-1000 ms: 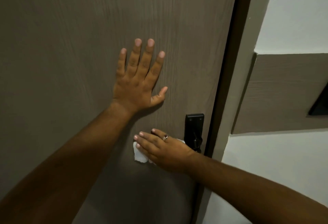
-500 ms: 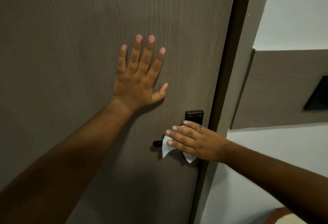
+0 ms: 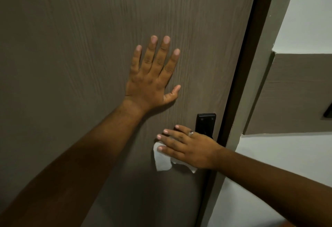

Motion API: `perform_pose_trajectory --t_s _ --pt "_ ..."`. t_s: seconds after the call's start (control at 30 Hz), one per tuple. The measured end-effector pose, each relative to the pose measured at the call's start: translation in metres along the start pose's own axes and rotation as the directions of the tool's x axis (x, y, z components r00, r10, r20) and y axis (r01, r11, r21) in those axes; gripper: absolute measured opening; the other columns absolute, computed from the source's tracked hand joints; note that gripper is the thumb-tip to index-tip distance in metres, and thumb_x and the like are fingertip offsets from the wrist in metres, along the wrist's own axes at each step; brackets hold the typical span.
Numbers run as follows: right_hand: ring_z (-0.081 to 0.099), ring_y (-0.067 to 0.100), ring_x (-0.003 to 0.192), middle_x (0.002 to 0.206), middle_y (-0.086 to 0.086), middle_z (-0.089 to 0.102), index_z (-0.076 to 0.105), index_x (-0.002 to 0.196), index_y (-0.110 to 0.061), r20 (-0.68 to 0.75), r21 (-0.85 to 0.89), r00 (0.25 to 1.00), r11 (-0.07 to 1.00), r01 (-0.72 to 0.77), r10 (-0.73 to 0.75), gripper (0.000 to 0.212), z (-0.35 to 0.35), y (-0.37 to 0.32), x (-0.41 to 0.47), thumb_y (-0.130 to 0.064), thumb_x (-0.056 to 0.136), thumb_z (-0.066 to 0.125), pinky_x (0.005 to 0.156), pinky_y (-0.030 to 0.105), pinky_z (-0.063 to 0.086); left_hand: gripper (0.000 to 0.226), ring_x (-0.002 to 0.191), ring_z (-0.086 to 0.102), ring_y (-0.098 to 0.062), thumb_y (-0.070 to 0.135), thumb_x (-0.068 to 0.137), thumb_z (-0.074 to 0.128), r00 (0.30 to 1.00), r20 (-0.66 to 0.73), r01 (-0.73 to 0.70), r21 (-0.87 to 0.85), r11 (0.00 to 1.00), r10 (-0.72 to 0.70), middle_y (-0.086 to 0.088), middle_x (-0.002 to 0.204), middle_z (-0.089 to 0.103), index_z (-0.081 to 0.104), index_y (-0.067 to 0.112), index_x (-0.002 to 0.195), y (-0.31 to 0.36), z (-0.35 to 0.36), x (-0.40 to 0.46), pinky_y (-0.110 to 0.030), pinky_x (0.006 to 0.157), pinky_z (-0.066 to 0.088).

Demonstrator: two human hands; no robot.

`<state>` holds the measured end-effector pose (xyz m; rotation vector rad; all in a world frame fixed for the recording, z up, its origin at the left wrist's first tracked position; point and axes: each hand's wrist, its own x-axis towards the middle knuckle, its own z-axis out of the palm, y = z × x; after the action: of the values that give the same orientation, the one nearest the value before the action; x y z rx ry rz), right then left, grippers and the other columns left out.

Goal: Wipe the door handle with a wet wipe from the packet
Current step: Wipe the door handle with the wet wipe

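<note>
My left hand (image 3: 152, 75) lies flat on the brown door (image 3: 71, 46), fingers spread, above and left of the lock. The black handle plate (image 3: 206, 121) sits near the door's right edge; its lever is hidden under my right hand (image 3: 186, 148). That hand wears a ring and presses a white wet wipe (image 3: 161, 160) over the lever, fingers pointing left. The wipe's corners hang out below the palm. No packet is in view.
The dark door frame (image 3: 242, 82) runs along the door's right edge. Beyond it stands a white wall (image 3: 287, 163) with a brown panel (image 3: 296, 91) and a dark fitting (image 3: 328, 111) at the far right.
My right hand with the wipe slid right along the lever, baring its tip half a second ago, then back left so the lever is covered again. My left hand stayed on the door.
</note>
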<state>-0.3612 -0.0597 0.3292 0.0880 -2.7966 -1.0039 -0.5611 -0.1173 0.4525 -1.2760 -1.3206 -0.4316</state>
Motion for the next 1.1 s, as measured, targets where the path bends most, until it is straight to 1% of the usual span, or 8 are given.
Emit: perform_pose_trajectory --t_s 0.17,0.5,0.6,0.7,0.77,0.9,0.97,1.1 --pt "0.004 0.03 0.149 0.162 0.01 0.014 0.016 0.155 -0.018 0.03 -0.014 0.999 0.999 -0.033 0.033 0.095 0.006 0.026 -0.058 -0.02 0.076 0.068 0.116 0.052 0.005 0.087 0.145 0.021 -0.042 0.064 0.087 0.044 1.0 0.012 0.018 -0.026 0.999 -0.018 -0.022 0.157 0.032 0.026 0.012 0.154 0.003 0.001 -0.001 -0.059 0.118 0.011" --pt "0.01 0.034 0.149 0.162 0.016 0.013 0.009 0.155 -0.013 0.034 0.197 0.999 0.98 -0.035 0.029 0.088 -0.013 -0.012 0.027 -0.017 0.087 0.065 0.12 0.05 0.014 0.088 0.147 0.019 -0.041 0.065 0.089 0.04 1.0 0.023 0.013 -0.053 0.999 -0.011 -0.021 0.159 0.028 0.015 0.014 0.156 0.001 0.001 -0.003 -0.058 0.119 0.011" --pt "0.018 0.031 0.148 0.16 0.015 0.023 0.019 0.154 -0.011 0.049 0.255 0.995 0.962 -0.101 0.092 0.088 -0.019 -0.012 0.004 -0.015 0.083 0.071 0.119 0.047 0.022 0.085 0.146 0.021 -0.041 0.065 0.09 0.041 0.997 0.078 0.024 -0.052 0.998 -0.02 -0.022 0.158 0.03 0.021 0.013 0.155 0.002 -0.007 -0.003 -0.058 0.118 0.013" --pt "0.046 0.029 0.135 0.144 0.01 0.053 0.053 0.138 -0.014 -0.052 0.278 0.957 0.924 -0.261 0.286 0.085 -0.03 -0.016 -0.023 -0.025 0.062 0.09 0.111 0.042 0.027 0.085 0.15 0.014 -0.04 0.067 0.091 0.043 0.976 0.205 0.097 -0.129 0.987 -0.07 -0.019 0.163 0.018 0.021 0.016 0.155 0.01 -0.029 -0.006 -0.059 0.119 0.01" --pt "0.059 0.028 0.122 0.131 0.009 0.064 0.064 0.125 -0.017 -0.109 0.384 0.862 0.821 -0.423 0.495 0.075 -0.036 -0.022 -0.036 -0.03 0.057 0.091 0.106 0.04 0.029 0.087 0.153 0.002 -0.032 0.076 0.086 0.041 0.932 0.34 0.245 -0.346 0.906 -0.123 -0.012 0.166 0.007 0.023 0.025 0.154 0.029 -0.049 -0.023 -0.057 0.121 0.007" --pt "0.056 -0.005 0.1 0.116 -0.013 0.059 0.064 0.122 -0.024 0.03 0.828 0.553 0.289 -0.48 0.832 0.041 -0.058 -0.04 -0.046 -0.044 0.09 0.05 0.092 0.008 0.044 0.082 0.134 0.04 -0.006 0.084 0.07 0.057 0.727 0.683 0.669 -0.681 0.298 -0.071 0.013 0.148 0.042 0.049 0.038 0.138 0.082 -0.097 -0.074 -0.015 0.1 0.036" --pt "0.054 -0.009 0.09 0.105 -0.018 0.055 0.064 0.114 -0.03 0.1 0.861 0.461 0.156 -0.485 0.882 0.026 -0.063 -0.047 -0.05 -0.041 0.094 0.051 0.076 -0.002 0.041 0.053 0.11 0.06 -0.005 0.059 0.081 0.07 0.698 0.715 0.696 -0.67 0.259 -0.027 0.012 0.123 0.063 0.063 0.03 0.125 0.096 -0.103 -0.086 -0.008 0.082 0.045" --pt "0.061 -0.002 0.088 0.097 -0.023 0.06 0.057 0.101 -0.044 0.322 0.859 0.398 -0.088 -0.505 0.859 0.011 -0.065 -0.064 -0.063 -0.041 0.091 0.059 0.07 0.003 0.045 0.006 0.081 0.067 -0.007 0.025 0.092 0.068 0.656 0.754 0.746 -0.641 0.178 -0.034 0.007 0.089 0.072 0.073 0.026 0.094 0.096 -0.101 -0.083 -0.016 0.067 0.053"
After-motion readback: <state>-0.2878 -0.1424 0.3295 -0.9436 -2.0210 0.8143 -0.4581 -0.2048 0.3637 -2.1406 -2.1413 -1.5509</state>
